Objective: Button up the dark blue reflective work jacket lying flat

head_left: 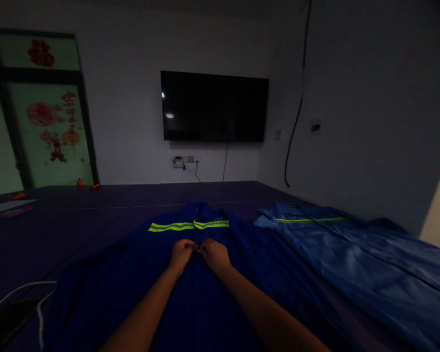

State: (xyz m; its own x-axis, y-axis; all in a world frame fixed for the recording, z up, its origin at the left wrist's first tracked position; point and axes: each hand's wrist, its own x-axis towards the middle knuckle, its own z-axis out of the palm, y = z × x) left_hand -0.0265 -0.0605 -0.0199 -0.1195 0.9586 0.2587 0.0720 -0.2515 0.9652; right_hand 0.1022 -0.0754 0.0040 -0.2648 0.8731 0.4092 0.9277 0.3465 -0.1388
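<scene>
A dark blue work jacket [161, 303] lies spread out face up in front of me, its collar at the far end. Yellow-green reflective strips [171, 227] cross its chest. Just below those strips, my left hand [182, 254] pinches at the front opening. Close beside it, my right hand [214, 254] pinches at the same spot, fingertips almost meeting the left ones. Both hands are closed on the jacket's front placket; any button or fastener between the fingertips is too dark and small to make out.
To the right lies a second, lighter blue garment [352, 259] with a yellow-green strip. A white cable [40, 313] runs along the left side. Small orange objects [94, 186] sit near the door [44, 132]. A television [216, 107] hangs on the far wall; a black cable [297, 117] dangles right.
</scene>
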